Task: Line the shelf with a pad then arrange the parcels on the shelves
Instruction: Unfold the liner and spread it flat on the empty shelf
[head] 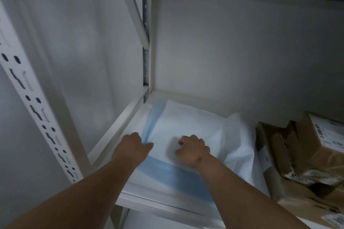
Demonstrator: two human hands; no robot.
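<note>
Pad (186,126) running front-to-back, left hand (133,145) pinching — seemingly — its edge

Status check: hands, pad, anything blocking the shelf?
Both hands on pad: left hand pinching its edge, right hand curled on top. Pad rumpled. Brown parcels crowd right side.

Dim, bluish; motion blur, wide-angle edge warp.

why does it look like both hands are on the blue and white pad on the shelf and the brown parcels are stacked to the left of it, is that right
Not quite. The head view shows the brown parcels to the right of the pad, not the left. The rest holds: the left hand and right hand are both on the blue and white pad on the shelf.
</note>
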